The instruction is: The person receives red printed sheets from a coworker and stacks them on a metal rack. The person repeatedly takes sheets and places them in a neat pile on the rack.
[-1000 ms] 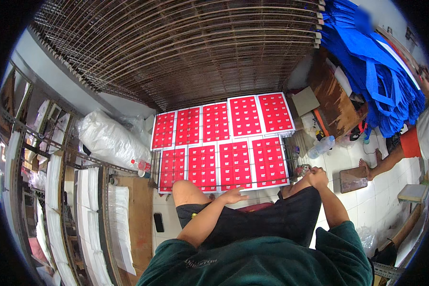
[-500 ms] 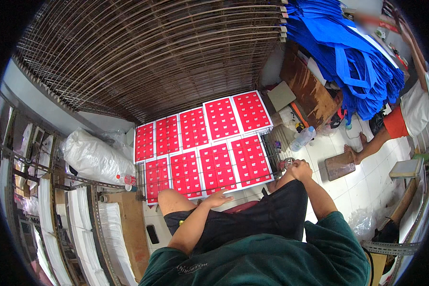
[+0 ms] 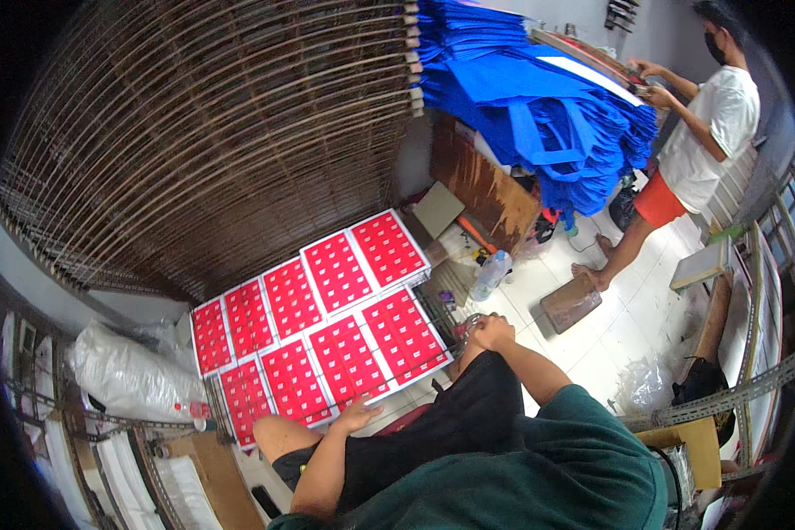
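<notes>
My left hand (image 3: 358, 413) rests by my left thigh, fingers stretched out flat with nothing in them. At my right knee my right hand (image 3: 493, 332) is closed, its fingers curled; a small shiny object shows beside them, too small to name. In front of my legs, red printed sheets (image 3: 330, 276) with white borders lie in two rows on a low wire rack (image 3: 440, 305). They have small white marks all over. The left hand is nearest the front row of sheets, not visibly touching them.
Tiered wire racks (image 3: 212, 115) rise behind the sheets. Blue fabric bags (image 3: 539, 124) hang in a pile, with a person (image 3: 707, 115) working beside them. A plastic bottle (image 3: 491, 276) and a brown block (image 3: 571, 303) stand on the tiles. Plastic-wrapped bundle (image 3: 128, 367) lies left; metal shelving (image 3: 724, 393) stands right.
The view has swung right and up, so more of the person beside the blue bags shows. My hands keep nearly the same poses by my legs.
</notes>
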Action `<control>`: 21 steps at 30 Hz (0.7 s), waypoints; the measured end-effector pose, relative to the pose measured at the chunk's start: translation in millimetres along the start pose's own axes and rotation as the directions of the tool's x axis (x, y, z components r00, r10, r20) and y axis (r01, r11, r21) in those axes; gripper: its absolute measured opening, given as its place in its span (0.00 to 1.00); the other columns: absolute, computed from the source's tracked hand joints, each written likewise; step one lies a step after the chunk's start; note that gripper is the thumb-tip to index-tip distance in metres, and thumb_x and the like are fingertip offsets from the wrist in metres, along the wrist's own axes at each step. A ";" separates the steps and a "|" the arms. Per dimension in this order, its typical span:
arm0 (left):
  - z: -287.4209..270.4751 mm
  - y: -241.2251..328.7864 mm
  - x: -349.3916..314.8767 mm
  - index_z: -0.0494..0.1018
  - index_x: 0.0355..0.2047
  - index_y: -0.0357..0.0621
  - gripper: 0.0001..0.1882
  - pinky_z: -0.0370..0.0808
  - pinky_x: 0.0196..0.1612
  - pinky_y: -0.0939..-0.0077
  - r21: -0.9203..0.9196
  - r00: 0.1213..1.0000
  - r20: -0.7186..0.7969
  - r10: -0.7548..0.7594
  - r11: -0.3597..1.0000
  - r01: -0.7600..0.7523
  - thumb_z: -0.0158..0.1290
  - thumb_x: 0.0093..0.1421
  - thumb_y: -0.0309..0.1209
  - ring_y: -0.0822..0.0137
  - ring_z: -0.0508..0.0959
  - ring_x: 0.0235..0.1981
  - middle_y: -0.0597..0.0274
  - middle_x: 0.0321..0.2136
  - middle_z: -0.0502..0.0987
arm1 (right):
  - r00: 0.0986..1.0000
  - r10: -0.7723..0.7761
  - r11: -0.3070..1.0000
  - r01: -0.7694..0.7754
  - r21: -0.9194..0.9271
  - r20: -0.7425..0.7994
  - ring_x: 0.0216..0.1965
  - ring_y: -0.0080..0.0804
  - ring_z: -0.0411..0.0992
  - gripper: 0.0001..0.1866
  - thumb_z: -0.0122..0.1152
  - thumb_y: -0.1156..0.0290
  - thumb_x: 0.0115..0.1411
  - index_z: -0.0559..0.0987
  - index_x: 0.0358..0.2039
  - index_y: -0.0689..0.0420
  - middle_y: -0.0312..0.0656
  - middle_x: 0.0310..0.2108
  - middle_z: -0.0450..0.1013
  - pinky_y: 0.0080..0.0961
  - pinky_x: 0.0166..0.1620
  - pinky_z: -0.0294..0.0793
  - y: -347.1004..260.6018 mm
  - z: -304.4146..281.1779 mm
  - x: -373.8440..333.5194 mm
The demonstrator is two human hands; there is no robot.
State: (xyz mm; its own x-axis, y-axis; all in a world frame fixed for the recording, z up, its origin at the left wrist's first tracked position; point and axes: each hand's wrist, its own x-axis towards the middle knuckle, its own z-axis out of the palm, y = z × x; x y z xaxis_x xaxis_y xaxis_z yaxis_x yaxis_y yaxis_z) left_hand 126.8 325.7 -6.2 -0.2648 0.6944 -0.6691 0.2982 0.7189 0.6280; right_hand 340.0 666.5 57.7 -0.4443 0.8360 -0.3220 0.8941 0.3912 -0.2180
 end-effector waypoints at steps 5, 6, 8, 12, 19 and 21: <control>-2.4 9.1 2.1 0.52 0.59 0.44 0.47 0.60 0.55 0.67 0.009 0.999 0.028 -0.030 1.000 0.029 0.50 0.47 0.62 0.56 0.65 0.53 0.46 0.50 0.66 | 0.999 -0.011 1.000 0.012 0.023 -0.040 0.46 0.44 0.67 0.18 0.48 0.57 0.45 0.78 0.35 0.46 0.45 0.42 0.70 0.42 0.45 0.69 -3.2 -8.7 -8.3; 1.3 1.2 7.9 0.52 0.59 0.44 0.47 0.60 0.55 0.67 0.018 1.000 0.021 -0.020 1.000 0.019 0.50 0.47 0.62 0.56 0.65 0.54 0.47 0.50 0.66 | 0.999 -0.006 1.000 0.007 0.021 -0.039 0.46 0.43 0.67 0.18 0.48 0.57 0.45 0.78 0.35 0.45 0.45 0.41 0.70 0.42 0.45 0.69 0.6 -6.8 -8.4; 1.3 -0.3 8.4 0.52 0.59 0.43 0.47 0.58 0.56 0.67 -0.003 1.000 0.029 -0.012 1.000 0.012 0.50 0.47 0.62 0.56 0.64 0.54 0.47 0.49 0.67 | 0.999 -0.001 1.000 0.002 0.022 -0.035 0.46 0.43 0.67 0.18 0.49 0.56 0.44 0.78 0.35 0.45 0.45 0.41 0.70 0.43 0.45 0.69 -0.7 -6.0 -8.4; -5.6 28.5 -11.5 0.52 0.58 0.40 0.46 0.62 0.53 0.67 -0.016 0.999 0.026 -0.029 0.999 0.030 0.52 0.48 0.57 0.56 0.68 0.51 0.44 0.47 0.69 | 1.000 0.004 0.999 -0.003 0.040 -0.021 0.47 0.42 0.66 0.20 0.51 0.49 0.44 0.78 0.35 0.45 0.43 0.42 0.70 0.42 0.46 0.68 -1.0 -9.8 -9.2; -6.5 34.8 -18.0 0.56 0.57 0.40 0.41 0.65 0.51 0.69 -0.043 0.999 -0.022 0.025 0.999 -0.026 0.54 0.49 0.53 0.59 0.71 0.48 0.45 0.46 0.70 | 1.000 -0.005 0.999 0.004 0.045 0.022 0.49 0.42 0.65 0.25 0.50 0.42 0.47 0.78 0.37 0.45 0.42 0.45 0.69 0.44 0.47 0.66 0.6 -12.1 -12.1; -6.6 31.2 -17.7 0.57 0.56 0.40 0.41 0.65 0.50 0.68 -0.029 0.998 -0.024 0.063 0.998 -0.063 0.53 0.49 0.54 0.58 0.71 0.48 0.46 0.47 0.69 | 1.000 -0.007 1.000 0.007 0.023 -0.006 0.48 0.43 0.66 0.22 0.50 0.46 0.45 0.78 0.35 0.45 0.43 0.43 0.70 0.43 0.46 0.68 -2.9 -14.3 -11.5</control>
State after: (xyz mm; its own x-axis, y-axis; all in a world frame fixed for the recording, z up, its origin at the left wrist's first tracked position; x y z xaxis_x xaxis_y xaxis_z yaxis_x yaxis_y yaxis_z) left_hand 134.7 336.1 27.8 -0.2676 0.7387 -0.6187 0.2872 0.6741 0.6806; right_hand 343.3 661.3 75.3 -0.4502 0.8355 -0.3152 0.8894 0.3881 -0.2416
